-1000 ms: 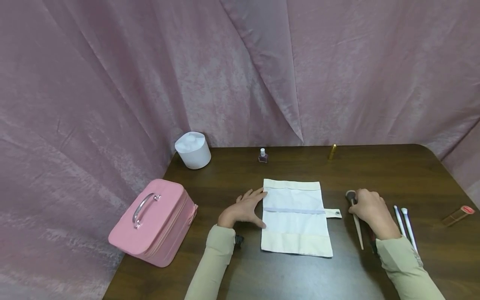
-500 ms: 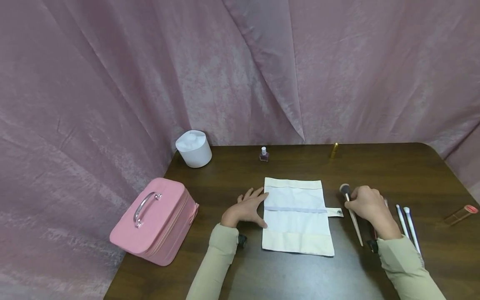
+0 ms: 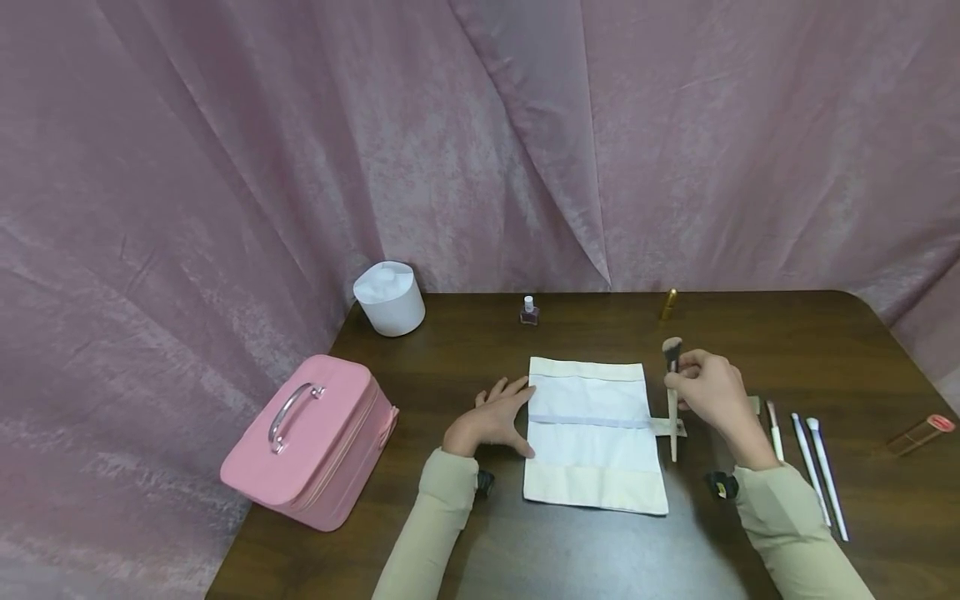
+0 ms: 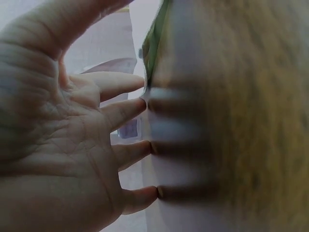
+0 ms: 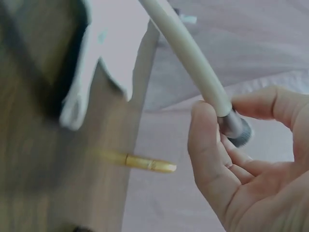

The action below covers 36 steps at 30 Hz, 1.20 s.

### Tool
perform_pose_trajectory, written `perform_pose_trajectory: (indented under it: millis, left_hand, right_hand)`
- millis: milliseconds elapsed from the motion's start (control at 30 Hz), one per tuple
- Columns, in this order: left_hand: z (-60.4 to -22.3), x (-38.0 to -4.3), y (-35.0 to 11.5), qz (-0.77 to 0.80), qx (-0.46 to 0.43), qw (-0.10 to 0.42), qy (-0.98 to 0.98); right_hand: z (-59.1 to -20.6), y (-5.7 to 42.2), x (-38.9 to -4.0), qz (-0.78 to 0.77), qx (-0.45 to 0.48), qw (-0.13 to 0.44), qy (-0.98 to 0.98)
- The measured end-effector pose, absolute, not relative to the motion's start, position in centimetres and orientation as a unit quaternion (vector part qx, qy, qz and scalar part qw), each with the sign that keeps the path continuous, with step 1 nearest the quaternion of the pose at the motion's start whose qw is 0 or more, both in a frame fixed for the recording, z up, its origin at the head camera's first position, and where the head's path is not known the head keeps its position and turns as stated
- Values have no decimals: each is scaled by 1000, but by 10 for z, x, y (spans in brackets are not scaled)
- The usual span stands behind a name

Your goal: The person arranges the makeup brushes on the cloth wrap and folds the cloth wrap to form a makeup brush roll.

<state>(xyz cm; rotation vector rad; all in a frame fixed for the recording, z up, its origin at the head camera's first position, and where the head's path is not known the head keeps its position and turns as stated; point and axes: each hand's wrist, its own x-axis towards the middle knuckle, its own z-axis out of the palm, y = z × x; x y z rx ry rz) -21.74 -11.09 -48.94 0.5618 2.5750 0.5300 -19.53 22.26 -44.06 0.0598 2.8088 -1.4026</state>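
A makeup brush [image 3: 672, 392] with a dark, pale-tipped head and a cream handle is pinched in my right hand [image 3: 712, 396], near the ferrule. It stands nearly upright in the head view, its handle end overlapping the snap strap [image 3: 663, 427] of a white cloth brush roll [image 3: 588, 467]. The roll lies unfolded flat on the table. My left hand [image 3: 491, 421] rests at the roll's left edge, fingers spread, thumb and index fingertip on the cloth. In the left wrist view the fingertips [image 4: 154, 193] touch down along the tabletop.
Right of my right hand lie two white brushes [image 3: 821, 475] and a smaller brush [image 3: 775, 429]. A lipstick tube [image 3: 922, 433] is at the far right. Toward the back are a gold tube [image 3: 668, 304], a nail polish bottle [image 3: 529, 312] and a white tissue roll [image 3: 390, 300]. A pink case [image 3: 307, 442] stands left.
My right hand has lifted the makeup brush from the table and brought it left, over the strap. The smaller brush is now uncovered. My left hand stays at the roll's edge.
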Motion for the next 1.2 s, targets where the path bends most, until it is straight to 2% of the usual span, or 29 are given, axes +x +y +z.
perform_pose_trajectory:
  millis: [333, 500, 667, 1200]
  left_hand:
    - [-483, -216, -110, 190, 196, 217, 937]
    - [-483, -216, -109, 190, 195, 218, 937]
    - [-487, -215, -108, 190, 195, 217, 937]
    - [-488, -219, -107, 197, 198, 215, 936]
  right_hand:
    - [-416, 203, -201, -535, 13, -25, 844]
    - [-408, 195, -202, -582, 12, -11, 813]
    - [-407, 185, -203, -606, 12, -14, 795]
    - [-409, 142, -215, -695, 14, -74, 715]
